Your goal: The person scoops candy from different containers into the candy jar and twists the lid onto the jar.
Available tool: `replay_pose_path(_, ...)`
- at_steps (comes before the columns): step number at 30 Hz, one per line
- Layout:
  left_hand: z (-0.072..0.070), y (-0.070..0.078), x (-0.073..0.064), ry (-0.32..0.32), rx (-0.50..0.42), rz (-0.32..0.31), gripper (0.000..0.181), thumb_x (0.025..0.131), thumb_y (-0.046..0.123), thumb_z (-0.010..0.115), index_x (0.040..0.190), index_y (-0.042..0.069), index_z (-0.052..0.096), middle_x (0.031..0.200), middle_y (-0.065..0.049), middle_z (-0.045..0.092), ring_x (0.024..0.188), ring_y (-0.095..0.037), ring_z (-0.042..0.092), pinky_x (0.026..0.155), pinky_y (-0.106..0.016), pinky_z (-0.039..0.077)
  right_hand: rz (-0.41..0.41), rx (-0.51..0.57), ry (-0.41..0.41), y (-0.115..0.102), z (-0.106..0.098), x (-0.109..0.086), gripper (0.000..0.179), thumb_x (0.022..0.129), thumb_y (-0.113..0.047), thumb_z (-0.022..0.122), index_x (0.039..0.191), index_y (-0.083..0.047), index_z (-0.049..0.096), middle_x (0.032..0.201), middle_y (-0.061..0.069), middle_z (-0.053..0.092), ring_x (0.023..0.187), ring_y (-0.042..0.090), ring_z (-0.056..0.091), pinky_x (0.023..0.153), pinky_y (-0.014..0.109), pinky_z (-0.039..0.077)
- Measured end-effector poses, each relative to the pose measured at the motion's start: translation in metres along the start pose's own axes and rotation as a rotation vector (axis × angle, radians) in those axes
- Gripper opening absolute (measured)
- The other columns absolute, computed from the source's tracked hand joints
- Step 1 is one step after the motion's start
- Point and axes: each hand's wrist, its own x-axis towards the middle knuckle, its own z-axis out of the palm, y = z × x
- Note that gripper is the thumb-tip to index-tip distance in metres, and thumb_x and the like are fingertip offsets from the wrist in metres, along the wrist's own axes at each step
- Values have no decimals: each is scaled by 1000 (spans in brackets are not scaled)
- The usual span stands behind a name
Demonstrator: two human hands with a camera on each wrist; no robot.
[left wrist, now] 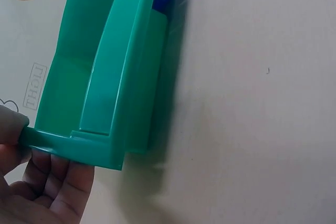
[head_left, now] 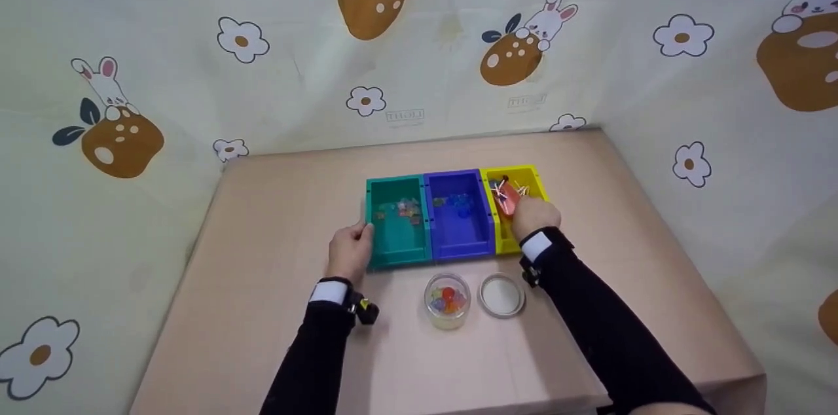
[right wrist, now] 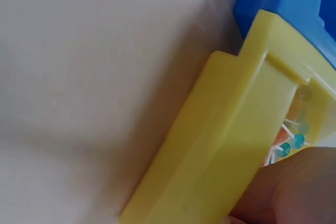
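Three joined plastic bins stand in a row in the head view: a green bin (head_left: 399, 251), a blue-violet bin (head_left: 463, 248) and a yellow bin (head_left: 510, 173). My left hand (head_left: 349, 251) pinches the green bin's left rim, thumb above and fingers below in the left wrist view. At the other end, my right hand (head_left: 537, 217) grips the yellow bin's right side; its fingers are partly hidden. Small clear coloured pieces (head_left: 409, 209) lie in the green bin and blue pieces (head_left: 461, 202) in the middle one. The yellow bin holds a pinkish-red thing (head_left: 507, 198) and white sticks with teal round heads (right wrist: 298, 141).
In front of the bins stands a clear jar (head_left: 447, 317) with colourful round beads inside. A round lid (head_left: 501, 295) lies to its right. The table (head_left: 281, 336) has a beige cover, and a patterned cloth (head_left: 452, 74) hangs around its back and sides.
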Motion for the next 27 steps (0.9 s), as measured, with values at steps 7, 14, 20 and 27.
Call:
replay_pose_path(7,2,1,1,32,19,42,33,105,27,54,124,7,73,113,-11,69,98,-21,55,89,-38,48,29,23,-32,0,-2,-1,23,96,-11,54,100,4,71,98,25,74,86,41,73,68,55,61)
replay_pose_path(14,3,0,0,31,30,47,36,105,25,53,132,5,68,123,-17,70,107,-24,58,98,-43,51,47,52,-25,1,-7,-6,25,97,-14,56,99,7,70,98,26,74,88,41,72,72,54,61)
replay_pose_path(20,2,0,-1,24,17,50,39,105,24,54,139,6,60,137,-18,64,122,-25,58,108,-46,48,40,100,-36,6,-11,-7,29,101,-17,54,102,8,69,98,26,73,88,40,72,76,53,60)
replay_pose_path(27,1,-2,0,30,34,54,38,105,25,54,137,7,64,128,-17,69,107,-24,58,99,-44,50,55,151,-43,10,-14,-10,26,101,-16,56,103,7,69,97,25,73,85,36,71,75,50,59)
